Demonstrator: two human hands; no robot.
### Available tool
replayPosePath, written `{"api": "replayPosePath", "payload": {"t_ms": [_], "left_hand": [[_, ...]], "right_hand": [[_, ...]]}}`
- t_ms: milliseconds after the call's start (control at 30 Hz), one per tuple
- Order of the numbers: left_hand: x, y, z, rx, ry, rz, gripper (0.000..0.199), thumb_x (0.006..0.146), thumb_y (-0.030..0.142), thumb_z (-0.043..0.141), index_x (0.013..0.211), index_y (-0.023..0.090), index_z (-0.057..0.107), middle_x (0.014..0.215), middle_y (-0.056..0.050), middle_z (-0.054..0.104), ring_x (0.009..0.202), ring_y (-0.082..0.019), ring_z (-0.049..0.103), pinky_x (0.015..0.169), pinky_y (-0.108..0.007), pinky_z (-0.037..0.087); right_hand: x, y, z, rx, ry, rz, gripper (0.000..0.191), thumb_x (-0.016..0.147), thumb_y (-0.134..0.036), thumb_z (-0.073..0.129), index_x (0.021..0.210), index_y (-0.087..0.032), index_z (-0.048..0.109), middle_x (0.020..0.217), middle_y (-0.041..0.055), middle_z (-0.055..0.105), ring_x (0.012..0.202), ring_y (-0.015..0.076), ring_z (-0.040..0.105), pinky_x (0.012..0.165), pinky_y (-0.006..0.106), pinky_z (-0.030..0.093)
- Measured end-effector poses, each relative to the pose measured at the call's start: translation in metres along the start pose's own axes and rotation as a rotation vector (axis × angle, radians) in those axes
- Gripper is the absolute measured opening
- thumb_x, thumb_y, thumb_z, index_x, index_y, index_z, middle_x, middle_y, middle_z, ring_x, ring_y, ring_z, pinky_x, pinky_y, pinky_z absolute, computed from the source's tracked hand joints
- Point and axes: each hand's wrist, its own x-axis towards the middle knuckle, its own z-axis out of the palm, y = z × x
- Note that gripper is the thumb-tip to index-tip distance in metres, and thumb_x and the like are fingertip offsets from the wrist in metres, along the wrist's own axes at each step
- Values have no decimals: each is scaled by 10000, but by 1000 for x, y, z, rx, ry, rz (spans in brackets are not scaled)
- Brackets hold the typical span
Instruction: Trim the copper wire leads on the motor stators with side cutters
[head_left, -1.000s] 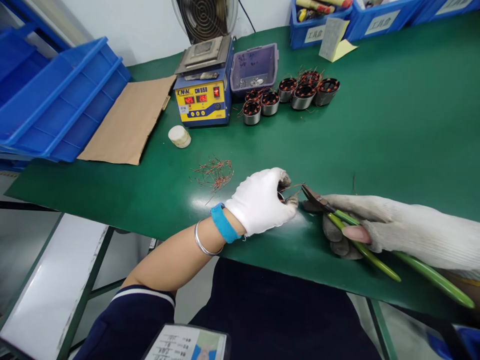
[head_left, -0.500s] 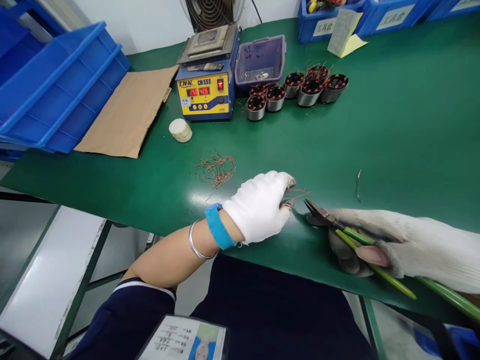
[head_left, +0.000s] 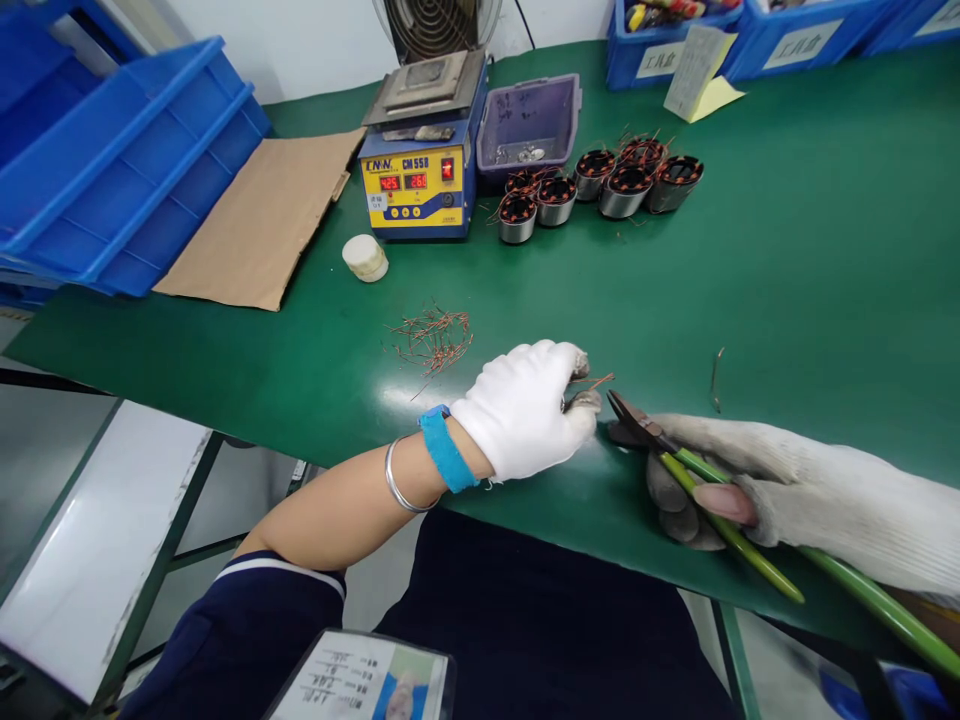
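Observation:
My left hand point(head_left: 525, 412), in a white glove with grey fingertips, is closed over the table. Copper wires point(head_left: 602, 381) stick out to the right between its thumb and fingers; whatever else it may hold is hidden by the glove. My right hand point(head_left: 720, 485), also gloved and with the thumb tip bare, grips wire cutters point(head_left: 694, 485) with green handles. The dark cutter jaws point left, just right of the wire ends and apart from them. Left of my left hand lies a loose heap of copper wire offcuts point(head_left: 435, 340). A single offcut point(head_left: 716, 380) lies above my right hand.
Several wound stators point(head_left: 626, 190) stand at the back, near a purple bin point(head_left: 529, 110) with metal bits. Left of them are a yellow-blue CM558 unit point(head_left: 416, 190), a white round block point(head_left: 365, 258) and cardboard point(head_left: 262, 220). Blue crates point(head_left: 135, 170) stand at far left.
My left thumb has pushed forward along the wires, and their ends now sit closer together and point slightly up. The cutters have shifted a little left. The unit's red digits differ.

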Motion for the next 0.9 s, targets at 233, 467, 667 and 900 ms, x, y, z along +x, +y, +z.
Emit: {"api": "replayPosePath", "payload": {"t_ms": [233,467,667,900], "left_hand": [[-1,-2,-2,-86,22,-8,315,929,394,553,1159,191,625,1093,-67,702,1037,-269,664,910,-407,538],[-1,-4,-1,-51,30,14,248,948,379,525,1095,207,624,1059,-62,697,1007,-258,659,876,-396,538],[-2,-2,-3,17,-4,14,260,970,351,497,1139,188,608,1087,-78,682,1019,-269,646,873,-405,528],[-2,-2,-4,79,-33,28,264,982,339,468,1153,187,598,1091,-82,670,1030,-272,636,869,-401,525]], "right_hand": [[3,-1,-4,-53,-8,52,981,679,-782,695,1454,-210,512,814,77,667,694,217,568,572,314,505],[11,-17,6,84,-130,-40,905,729,-740,690,1428,-194,516,707,-8,491,618,153,454,528,289,418],[20,-15,9,120,-106,-19,748,768,-628,720,1335,-175,537,690,-15,494,591,146,472,510,281,402],[22,-9,1,-72,-119,-87,369,861,-568,603,965,-214,590,694,11,537,577,155,510,510,292,442]]}}
